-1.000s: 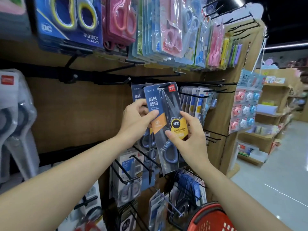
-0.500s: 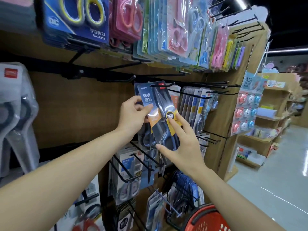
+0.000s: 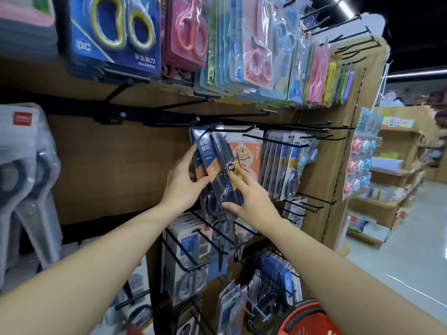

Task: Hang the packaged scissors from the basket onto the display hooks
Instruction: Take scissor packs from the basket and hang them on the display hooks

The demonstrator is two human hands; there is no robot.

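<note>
**Pack [image 3: 217, 160] up at the hook row, being pushed home**

Held out in open air in front of the board [image 3: 116, 165] a second ago, lower and nearer the camera. Raised level with the hook row half a second ago. Now pushed further in: close against the board, top edge right at the hook [image 3: 242, 128], just in front of a matching pack [image 3: 196, 141] already hanging there. Cannot tell whether threaded through the hang hole yet; glare and blur at the top.

Left hand [image 3: 183, 184]: pinching the pack's left edge, thumb across the orange band in front, fingers straight up along and behind the edge. Same sort of hold as before, only carried up and in.

Right hand [image 3: 252, 200]: changed most. Wrapped round the lower right edge a second ago; now laid nearly flat on the front, fingers almost straight, index tip on the round gold sticker [image 3: 231, 167], thumb low by the handles. Pressing, not gripping.

Reads as the last push of the hanging step: steadying with the left, sliding back along the hook with the right. Probably near done for this pack. Safe to let go only once seated on the wire; otherwise likely to drop onto the lower hooks [image 3: 180, 251].

Basket [image 3: 304, 320] low right, red, only part of its rim in view; contents hidden, so no telling how many packs left.
</note>
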